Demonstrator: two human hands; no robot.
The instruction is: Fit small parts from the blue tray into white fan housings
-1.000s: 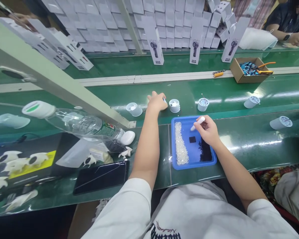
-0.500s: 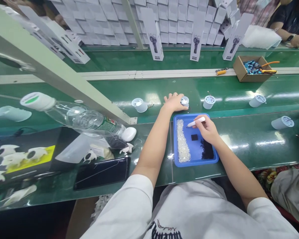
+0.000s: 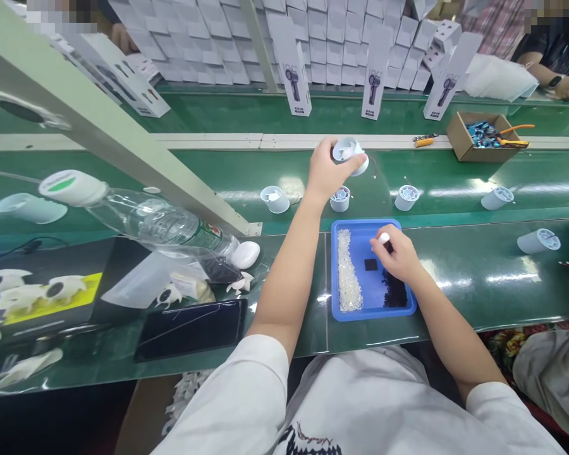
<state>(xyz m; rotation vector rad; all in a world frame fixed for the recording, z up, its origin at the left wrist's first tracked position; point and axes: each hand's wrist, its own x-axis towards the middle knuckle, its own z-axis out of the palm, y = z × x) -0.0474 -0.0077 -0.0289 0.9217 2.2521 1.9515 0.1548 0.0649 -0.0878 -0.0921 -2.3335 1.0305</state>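
Item, latest change: one pale blue cylinder [image 3: 345, 150], low by the counter [image 3: 284, 167] in the preceding view, was now raised above it, open mouth tilted up and white blades within; a thin lead [image 3: 375, 168] trailed at its three o'clock. The left hand's part in the work had thus passed from reaching to carrying.

Item, left hand [image 3: 326, 170]: opened to the cylinder's width and clamped on its wall, thumb along the near side, fingers at nine o'clock.

Item, right hand [image 3: 398, 253]: nearly closed, fingertips together on a white pen-like tool [image 3: 384, 238], blunt end up, tip not visible; held over the tray. The hands were apart.

Item, blue tray [image 3: 374, 315]: below the raised cylinder, on the counter. Contents: clear-white pellets [image 3: 349, 278] at nine o'clock, black granules [image 3: 396, 294] at four, a dark square [image 3: 370, 265] near the centre.

Items, standing cylinders, reckoned from the tray: one [image 3: 275, 200] at ten o'clock, one [image 3: 340, 200] at eleven, one [image 3: 406, 198] at one, one [image 3: 497, 198] at two.
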